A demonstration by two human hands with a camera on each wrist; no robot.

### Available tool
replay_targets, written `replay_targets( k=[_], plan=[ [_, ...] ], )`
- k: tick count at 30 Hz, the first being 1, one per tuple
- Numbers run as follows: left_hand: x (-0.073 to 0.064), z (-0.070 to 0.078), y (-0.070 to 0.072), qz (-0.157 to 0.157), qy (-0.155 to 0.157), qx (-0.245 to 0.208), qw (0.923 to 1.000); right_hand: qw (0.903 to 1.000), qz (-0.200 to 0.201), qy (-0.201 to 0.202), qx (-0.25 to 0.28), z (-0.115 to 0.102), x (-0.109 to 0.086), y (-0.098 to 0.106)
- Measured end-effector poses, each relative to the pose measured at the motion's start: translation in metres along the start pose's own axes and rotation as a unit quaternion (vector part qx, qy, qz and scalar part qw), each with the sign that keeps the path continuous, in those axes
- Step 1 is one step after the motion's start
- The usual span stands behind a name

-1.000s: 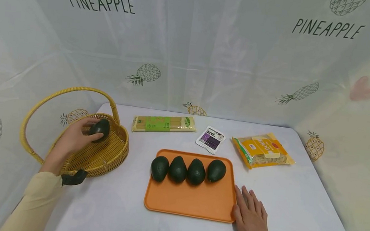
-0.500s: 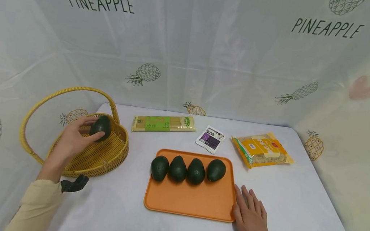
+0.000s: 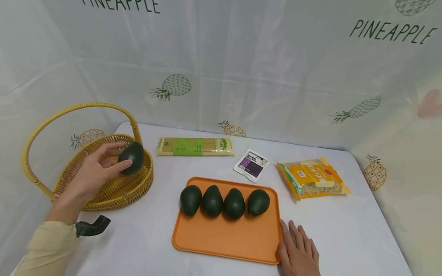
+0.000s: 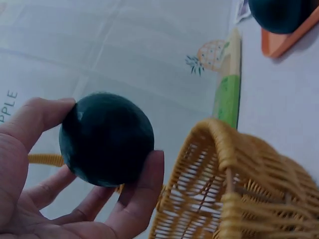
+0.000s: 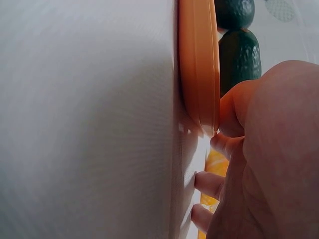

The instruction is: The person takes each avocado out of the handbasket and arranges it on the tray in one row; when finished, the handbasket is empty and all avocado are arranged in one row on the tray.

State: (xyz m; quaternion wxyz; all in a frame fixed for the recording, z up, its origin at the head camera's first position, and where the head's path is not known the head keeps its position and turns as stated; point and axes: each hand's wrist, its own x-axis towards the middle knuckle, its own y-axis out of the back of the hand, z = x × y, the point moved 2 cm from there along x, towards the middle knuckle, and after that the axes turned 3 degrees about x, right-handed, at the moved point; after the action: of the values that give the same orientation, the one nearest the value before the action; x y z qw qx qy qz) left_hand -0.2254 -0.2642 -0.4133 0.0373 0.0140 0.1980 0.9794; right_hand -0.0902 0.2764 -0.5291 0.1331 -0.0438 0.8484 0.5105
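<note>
My left hand holds a dark green avocado between thumb and fingers, above the yellow wicker basket. In the left wrist view the avocado looks round and smooth, with the basket's woven rim beside it. An orange tray lies mid-table, bearing a row of several avocados along its far side. Resting at the tray's right edge, my right hand has its fingers extended and its thumb against the rim. The right wrist view shows that thumb touching the tray's rim.
Behind the tray lie a green-labelled noodle pack and a white and purple sachet. A yellow food bag lies at the right. The basket's tall handle arches over its left side. A pineapple-print cloth hangs behind.
My left hand has raised the avocado and carried it rightward, from inside the basket to near its right rim. The right hand and the tray hold their places.
</note>
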Motion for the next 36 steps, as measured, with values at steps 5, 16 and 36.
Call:
replay_targets(
  k=[5,16,36],
  plan=[
    [-0.001,0.003,-0.011,-0.012,-0.011,-0.014,0.9998,1.0000,-0.004,-0.004,0.004,0.000,0.000,0.000],
    [-0.001,0.009,-0.039,-0.028,-0.002,0.011,0.9995,0.9999,0.011,0.003,0.003,0.001,-0.001,-0.001],
    [0.009,0.021,-0.086,-0.087,-0.018,-0.066,0.9938,0.9999,0.008,0.004,0.007,0.002,-0.001,-0.001]
  ],
)
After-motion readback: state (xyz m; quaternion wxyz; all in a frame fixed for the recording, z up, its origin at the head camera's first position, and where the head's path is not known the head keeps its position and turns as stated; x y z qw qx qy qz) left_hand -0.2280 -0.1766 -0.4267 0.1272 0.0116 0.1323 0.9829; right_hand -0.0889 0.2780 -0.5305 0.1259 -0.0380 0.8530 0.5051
